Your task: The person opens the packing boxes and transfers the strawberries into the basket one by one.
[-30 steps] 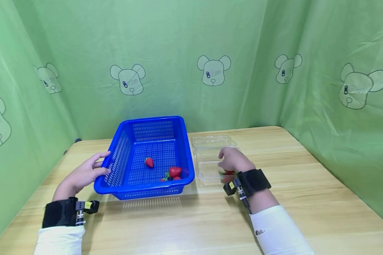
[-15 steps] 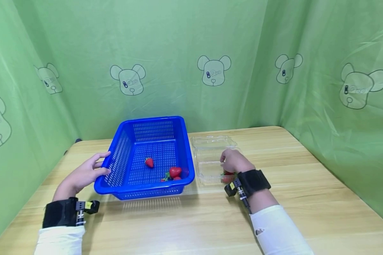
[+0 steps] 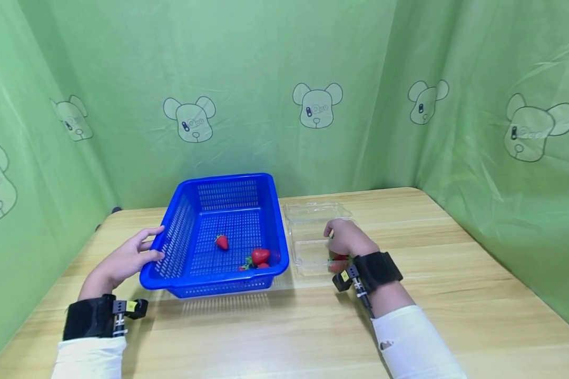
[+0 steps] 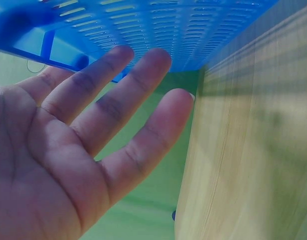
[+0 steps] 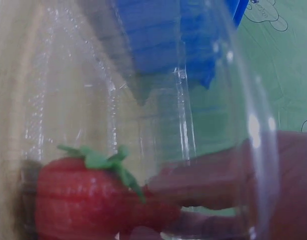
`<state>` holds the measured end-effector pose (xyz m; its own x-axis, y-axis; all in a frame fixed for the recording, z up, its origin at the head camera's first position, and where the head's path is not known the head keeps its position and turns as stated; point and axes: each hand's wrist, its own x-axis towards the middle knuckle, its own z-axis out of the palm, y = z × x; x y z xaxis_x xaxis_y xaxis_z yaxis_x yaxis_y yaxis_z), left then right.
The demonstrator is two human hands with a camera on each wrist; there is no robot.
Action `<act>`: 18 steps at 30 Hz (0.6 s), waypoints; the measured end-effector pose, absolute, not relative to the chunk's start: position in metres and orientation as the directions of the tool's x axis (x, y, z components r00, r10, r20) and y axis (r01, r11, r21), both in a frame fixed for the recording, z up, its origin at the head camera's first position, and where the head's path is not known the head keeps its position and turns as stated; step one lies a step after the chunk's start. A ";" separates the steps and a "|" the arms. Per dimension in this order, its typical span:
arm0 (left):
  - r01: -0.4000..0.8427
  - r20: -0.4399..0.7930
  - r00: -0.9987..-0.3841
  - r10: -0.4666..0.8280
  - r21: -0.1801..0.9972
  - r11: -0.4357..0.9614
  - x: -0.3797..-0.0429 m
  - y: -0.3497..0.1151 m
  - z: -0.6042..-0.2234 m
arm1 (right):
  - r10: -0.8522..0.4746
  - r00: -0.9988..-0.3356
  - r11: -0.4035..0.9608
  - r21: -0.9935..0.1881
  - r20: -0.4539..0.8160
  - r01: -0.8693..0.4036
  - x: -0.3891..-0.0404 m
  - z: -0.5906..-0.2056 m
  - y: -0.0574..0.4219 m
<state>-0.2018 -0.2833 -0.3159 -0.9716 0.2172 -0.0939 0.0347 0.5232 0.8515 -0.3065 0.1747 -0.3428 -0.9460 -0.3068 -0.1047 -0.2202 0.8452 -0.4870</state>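
My left hand (image 3: 123,260) touches the left rim of a blue perforated plastic basket (image 3: 215,279); in the left wrist view its fingers (image 4: 161,122) reach out almost straight under the rim, beside the slotted wall. My right hand (image 3: 348,239) is inside a clear plastic clamshell box (image 3: 308,252) with its fingers curled. A bit of green leaf shows at those fingertips, and in the right wrist view they pinch red fruit, a strawberry mostly hidden by the hand. A large strawberry (image 5: 83,200) with green leaves lies in the box, close to the wrist.
In the basket, one strawberry (image 3: 222,242) lies mid-floor and several, including a larger strawberry (image 3: 260,256), cluster in the near right corner. The box's open lid (image 3: 315,211) lies behind it. A green curtain (image 3: 265,131) surrounds the wooden table (image 3: 275,337).
My right hand's fingers, apart a second ago, have closed inside the box and lifted slightly, with green leaf now showing at the tips. The left hand and basket stay put.
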 end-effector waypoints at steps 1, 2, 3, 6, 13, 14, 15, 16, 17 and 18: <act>0.035 -0.093 -0.972 0.217 0.851 0.523 -0.202 -0.283 -0.316 | -0.310 -0.945 0.845 -0.486 -0.106 -0.223 -0.307 -0.342 0.174; 0.036 -0.093 -0.972 0.217 0.851 0.524 -0.202 -0.283 -0.316 | -0.313 -0.943 0.844 -0.488 -0.109 -0.224 -0.306 -0.341 0.174; 0.036 -0.092 -0.972 0.217 0.850 0.525 -0.202 -0.284 -0.316 | -0.316 -0.942 0.844 -0.487 -0.111 -0.225 -0.306 -0.341 0.173; 0.029 -0.098 -0.973 0.210 0.848 0.529 -0.202 -0.283 -0.316 | -0.325 -0.939 0.845 -0.481 -0.113 -0.234 -0.306 -0.340 0.173; 0.029 -0.100 -0.972 0.212 0.846 0.533 -0.202 -0.282 -0.315 | -0.334 -0.936 0.849 -0.466 -0.106 -0.250 -0.306 -0.338 0.171; 0.030 -0.099 -0.972 0.213 0.845 0.534 -0.202 -0.282 -0.315 | -0.335 -0.936 0.848 -0.468 -0.107 -0.250 -0.306 -0.338 0.171; 0.031 -0.099 -0.972 0.213 0.845 0.534 -0.202 -0.283 -0.316 | -0.336 -0.936 0.848 -0.467 -0.107 -0.251 -0.306 -0.338 0.171; 0.033 -0.097 -0.972 0.215 0.846 0.533 -0.202 -0.283 -0.316 | -0.337 -0.936 0.847 -0.468 -0.106 -0.252 -0.306 -0.338 0.171; 0.035 -0.096 -0.972 0.216 0.846 0.532 -0.203 -0.283 -0.316 | -0.335 -0.936 0.847 -0.468 -0.105 -0.251 -0.306 -0.338 0.171; 0.035 -0.096 -0.972 0.216 0.846 0.532 -0.203 -0.284 -0.317 | -0.337 -0.936 0.846 -0.469 -0.104 -0.253 -0.306 -0.338 0.171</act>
<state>-0.2027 -0.2839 -0.3169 -0.9718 0.2156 -0.0956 0.0347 0.5317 0.8462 -0.3058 0.1708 -0.3377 -0.9355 -0.3374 -0.1045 -0.2528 0.8462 -0.4691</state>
